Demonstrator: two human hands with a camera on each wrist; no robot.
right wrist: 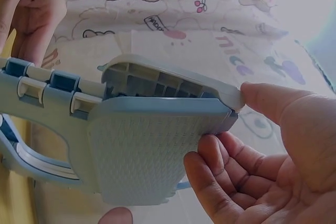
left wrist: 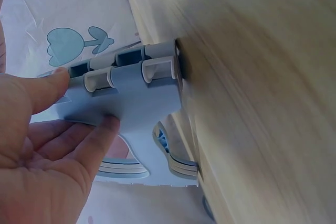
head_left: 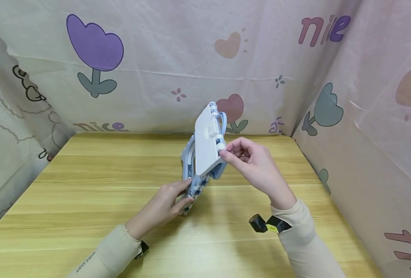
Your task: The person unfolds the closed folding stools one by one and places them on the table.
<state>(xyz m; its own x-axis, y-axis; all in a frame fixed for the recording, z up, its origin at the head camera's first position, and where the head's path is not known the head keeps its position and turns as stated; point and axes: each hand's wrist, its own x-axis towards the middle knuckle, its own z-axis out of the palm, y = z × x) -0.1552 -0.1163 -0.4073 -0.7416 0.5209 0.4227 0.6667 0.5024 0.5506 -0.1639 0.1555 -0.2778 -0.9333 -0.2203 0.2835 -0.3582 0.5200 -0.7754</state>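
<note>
Head view: we see the blue-and-white folding stool (head_left: 204,148) half folded over the table (head_left: 87,185), around the middle of its width, its long axis slanting from a low end near us up and away toward the far edge. Its white panel faces mainly left; the upper end shows against the printed curtain (head_left: 163,42) behind that edge. In the left wrist view a blue side lies right by the wood; we cannot tell if it touches. Wood stretches wide toward the table's left edge, less so toward the right edge, where the curtain also stands. Our left hand (head_left: 165,199) reaches in from the near side, thumb and fingers pinching the hinged low end. Our right hand (head_left: 257,166) comes in from the right, wrist raised, thumb on the panel's corner and fingers curled behind, gripping the stool there.
</note>
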